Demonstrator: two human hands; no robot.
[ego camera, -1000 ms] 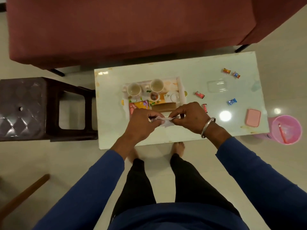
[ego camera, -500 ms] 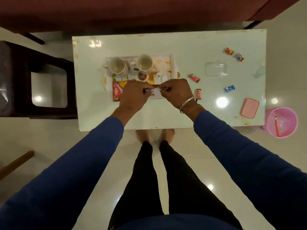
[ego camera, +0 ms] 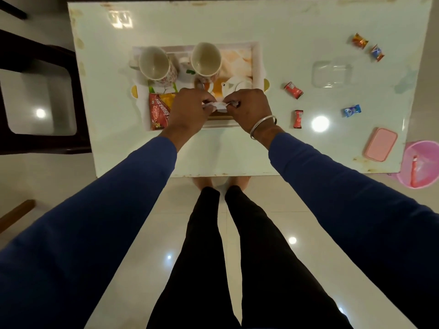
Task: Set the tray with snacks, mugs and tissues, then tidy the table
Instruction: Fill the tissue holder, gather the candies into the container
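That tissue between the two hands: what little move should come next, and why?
Probably lower the tissue onto the tray and let go. Both the left hand and right hand pinch it just above the tray, where two mugs and a snack packet already sit.

Long blue sleeves (ego camera: 123, 210) cover both arms to the wrists. A plain silver bangle (ego camera: 262, 126) circles the right wrist at about 1 o'clock. Black trousers (ego camera: 213, 269) run down both legs; the feet (ego camera: 240, 180) look bare, though mostly hidden.
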